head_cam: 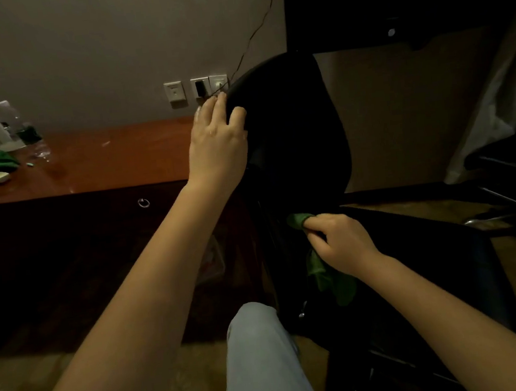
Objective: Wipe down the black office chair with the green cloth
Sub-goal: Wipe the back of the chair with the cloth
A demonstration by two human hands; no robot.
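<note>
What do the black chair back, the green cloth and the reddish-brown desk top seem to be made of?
Black office chair back: probably smooth leather or vinyl, with a faint sheen along its rounded edge; too dark to be sure. Green cloth: soft fabric, bunching and hanging limp from the right hand. Reddish-brown desk top: glossy varnished wood or veneer, showing bright reflections.

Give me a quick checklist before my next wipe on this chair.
1. Left hand holds the black office chair by its top edge: ok.
2. Right hand grips the green cloth: ok.
3. Cloth against the chair's back: ok.
4. Cable clear of the left fingers: cannot tell.
5. Dust left on the chair: cannot tell, too dark.
</note>
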